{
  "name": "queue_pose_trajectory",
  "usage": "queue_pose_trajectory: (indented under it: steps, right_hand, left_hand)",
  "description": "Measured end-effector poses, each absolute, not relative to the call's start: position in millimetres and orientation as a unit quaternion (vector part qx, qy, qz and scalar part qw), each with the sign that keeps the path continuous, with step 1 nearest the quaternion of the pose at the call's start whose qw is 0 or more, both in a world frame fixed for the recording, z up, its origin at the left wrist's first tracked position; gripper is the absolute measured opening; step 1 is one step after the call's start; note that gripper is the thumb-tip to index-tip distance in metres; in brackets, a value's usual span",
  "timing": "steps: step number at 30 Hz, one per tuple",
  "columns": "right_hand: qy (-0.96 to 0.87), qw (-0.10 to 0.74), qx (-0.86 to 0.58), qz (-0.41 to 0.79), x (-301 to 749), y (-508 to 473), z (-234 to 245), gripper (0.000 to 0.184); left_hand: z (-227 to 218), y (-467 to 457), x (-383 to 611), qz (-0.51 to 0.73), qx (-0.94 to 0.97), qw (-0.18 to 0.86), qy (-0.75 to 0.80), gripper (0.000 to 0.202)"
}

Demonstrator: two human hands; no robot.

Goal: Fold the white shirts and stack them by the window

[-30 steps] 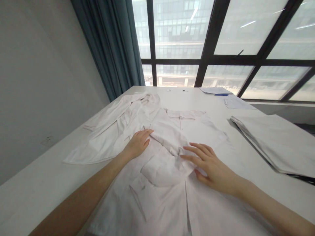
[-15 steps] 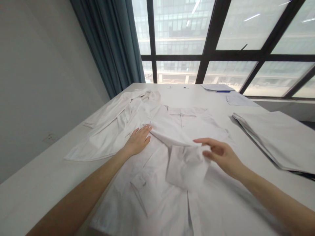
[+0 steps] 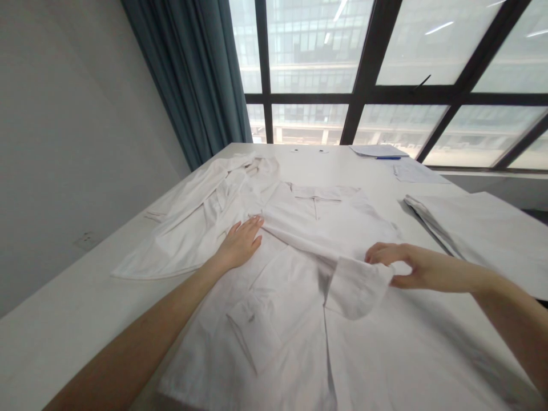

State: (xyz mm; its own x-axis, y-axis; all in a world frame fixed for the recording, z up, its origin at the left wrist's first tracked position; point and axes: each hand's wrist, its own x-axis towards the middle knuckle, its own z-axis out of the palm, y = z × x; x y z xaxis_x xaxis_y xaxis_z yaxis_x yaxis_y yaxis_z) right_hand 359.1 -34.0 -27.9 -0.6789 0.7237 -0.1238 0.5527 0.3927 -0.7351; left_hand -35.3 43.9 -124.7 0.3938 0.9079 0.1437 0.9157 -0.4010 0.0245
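A white shirt lies spread over the near part of the table, its collar at the far end and its front opening running toward me. Across its body lies a sleeve, which ends in a wide cuff. My left hand rests flat on the shirt near the upper end of this sleeve, fingers stretched out. At the cuff's right edge, my right hand has its fingers and thumb curled round the cloth, with the cuff lifted slightly. The fingertips are partly hidden behind the cuff.
Another white garment lies crumpled at the left on the white table. At the right is a stack of folded white cloth. Papers and a blue pen lie near the window; a blue curtain hangs at the left.
My right hand has moved to the right, drawing the cuff and sleeve the same way, and the sleeve is straighter. My left hand has stayed in place.
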Motion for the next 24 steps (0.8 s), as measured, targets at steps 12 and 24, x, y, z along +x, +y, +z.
queue_pose_trajectory:
  steps: [12, 24]
  right_hand:
    - [-0.767, -0.038, -0.495, 0.407, 394.4, -23.1, -14.4, 0.041]
    - [-0.829, -0.112, -0.45, 0.312, 301.4, -86.9, -30.1, 0.016]
  left_hand:
    - [-132.8, 48.6, -37.4, -0.06, -0.831, 0.044, -0.551, 0.052]
    - [-132.1, 47.6, -37.8, -0.085, -0.835, 0.04, -0.542, 0.049]
